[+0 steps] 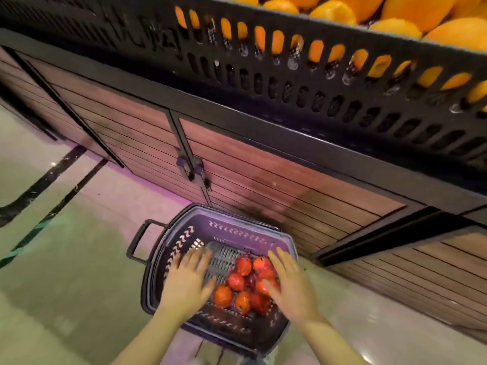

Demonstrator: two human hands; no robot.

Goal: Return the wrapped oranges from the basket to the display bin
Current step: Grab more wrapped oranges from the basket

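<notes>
Down on the pale tiled floor [66, 272], right against the foot of the wooden display stand [263, 180], sits a purple shopping basket [232, 227] with a dark handle [138, 239] sticking out at its left side. The wrapped oranges [243, 285] lie in a loose cluster on the basket's slatted bottom, gathered toward its right side and touching one another; their reddish wrapping looks shiny, though the blur hides the detail. Both of the person's bare arms reach down into the basket. The left hand [188, 279] is spread flat with fingers released, over the basket's left part, just beside the nearest fruit and gripping nothing. The right hand [287, 281] is likewise spread, palm down, over the right edge of the cluster; whether its fingers actually touch an orange I cannot tell. High above, along the stand's top edge, the black slotted display bin [329, 83] holds a heap of bare yellow-orange fruit [395, 11].
</notes>
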